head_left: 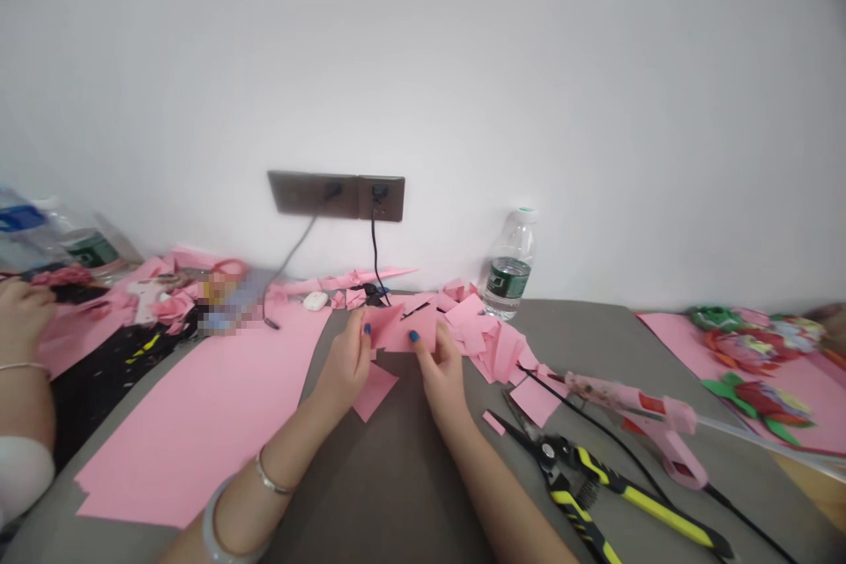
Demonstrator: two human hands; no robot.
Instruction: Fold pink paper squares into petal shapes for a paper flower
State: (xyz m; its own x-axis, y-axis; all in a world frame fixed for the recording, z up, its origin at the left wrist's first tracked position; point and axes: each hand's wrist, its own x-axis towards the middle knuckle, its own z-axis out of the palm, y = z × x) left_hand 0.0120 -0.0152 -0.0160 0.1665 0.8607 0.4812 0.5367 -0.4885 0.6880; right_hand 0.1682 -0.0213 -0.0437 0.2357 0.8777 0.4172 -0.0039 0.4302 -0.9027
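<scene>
A folded piece of pink paper [404, 333] is held up between my two hands above the grey table. My left hand [350, 361] pinches its left edge, thumb toward me. My right hand [440, 370] grips the right side, with the thumb on the front of the paper. Just below, a square pink piece [375, 391] lies flat on the table near my left hand. Cut and folded pink scraps [493, 344] are heaped to the right of my right hand.
Large pink sheets [218, 423] lie left. At right are black-and-yellow pliers [621, 485], scissors [548, 454], a pink glue gun [661, 423] with its cord, and paper flowers [760, 352]. A water bottle [510, 269] stands by the wall. Another person's hand [23, 317] is far left.
</scene>
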